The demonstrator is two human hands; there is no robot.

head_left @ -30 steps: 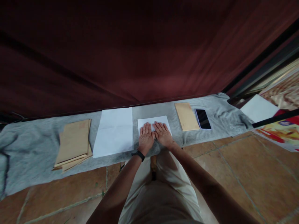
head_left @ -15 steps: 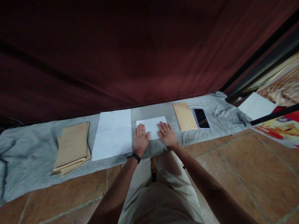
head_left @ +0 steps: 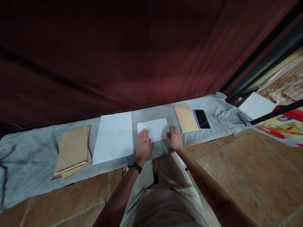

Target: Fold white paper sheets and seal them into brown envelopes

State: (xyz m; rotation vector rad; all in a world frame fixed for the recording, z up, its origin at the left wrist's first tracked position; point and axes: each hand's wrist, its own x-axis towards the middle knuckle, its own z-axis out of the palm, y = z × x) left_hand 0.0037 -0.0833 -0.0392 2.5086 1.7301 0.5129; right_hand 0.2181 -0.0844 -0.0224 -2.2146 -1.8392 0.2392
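Head view: a long, narrow, grey cloth-covered counter [head_left: 30, 157] runs across in front of the person, with a dark red fabric curtain [head_left: 142, 47] rising behind it. The small rectangular sheet of white paper [head_left: 155, 126] lies flat on the counter near its middle, directly before the person.

The left hand [head_left: 143, 145], with a black band [head_left: 135, 167] on its wrist, rests palm down over the lower left corner of this sheet; its fingers are straight and close together, and its grip is released, grasping nothing. The right hand [head_left: 175, 137] is at the sheet's right edge with its fingers bent and the thumb close to the paper; whether its grip pinches that edge cannot be told.

Just left of the small sheet lies a larger stack of white rectangular paper [head_left: 115, 134], flat and apart from it. Further left is an uneven pile of brown paper envelopes [head_left: 73, 148], its lower pieces fanned out towards the person. On the other side, just beyond the right hand, a single flat tan paper envelope [head_left: 186, 117] lies slightly slanted, and beside it a dark-screened smartphone with a pale purple rim [head_left: 202, 119] lies face up. Reddish-brown floor tiles [head_left: 236, 170] show below the counter.
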